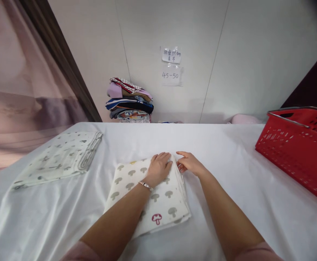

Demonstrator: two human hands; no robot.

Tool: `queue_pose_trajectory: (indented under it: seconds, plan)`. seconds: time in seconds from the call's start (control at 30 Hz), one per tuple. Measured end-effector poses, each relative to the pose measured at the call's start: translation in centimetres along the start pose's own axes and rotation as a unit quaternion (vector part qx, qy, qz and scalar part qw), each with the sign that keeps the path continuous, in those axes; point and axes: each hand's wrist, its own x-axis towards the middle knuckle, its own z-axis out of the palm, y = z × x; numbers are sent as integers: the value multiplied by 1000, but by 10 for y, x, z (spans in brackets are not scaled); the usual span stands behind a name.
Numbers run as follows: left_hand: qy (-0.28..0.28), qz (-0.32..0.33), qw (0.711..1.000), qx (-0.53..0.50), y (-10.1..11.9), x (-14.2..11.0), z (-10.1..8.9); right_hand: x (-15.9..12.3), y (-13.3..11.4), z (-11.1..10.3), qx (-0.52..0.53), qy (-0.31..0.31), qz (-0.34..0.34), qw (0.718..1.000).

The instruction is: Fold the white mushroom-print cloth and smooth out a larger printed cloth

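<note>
A folded white cloth with grey mushroom prints and one red mushroom lies in front of me on the white-covered table. My left hand rests flat on its upper right part, fingers stretched out. At the cloth's right edge, where several layers show, is my right hand. Its index finger points out toward the corner, and the other fingers curl loosely by the layers. Whether they pinch any fabric is hard to make out. A second folded cloth, white with small grey-green prints, lies at the left.
A red plastic basket with a metal handle stands at the right of the table. Behind the far edge rises a stack of folded fabrics against the wall. Two paper notes are taped there. A pink curtain hangs at the left.
</note>
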Motion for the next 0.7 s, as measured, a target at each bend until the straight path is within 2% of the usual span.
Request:
queue_pose_trajectory:
  seconds: [0.13,0.33,0.7]
  plan:
    - [1,1,1000,-1,0,0,-1,-3,-2,4,-13,-17,11,1000]
    - [1,-4,1000,-8,2,0,-3,-2,0,8,0,-41,-14,999]
    - [-9,-8,1000,-16,3,0,-3,-8,-4,4,10,-79,4,997]
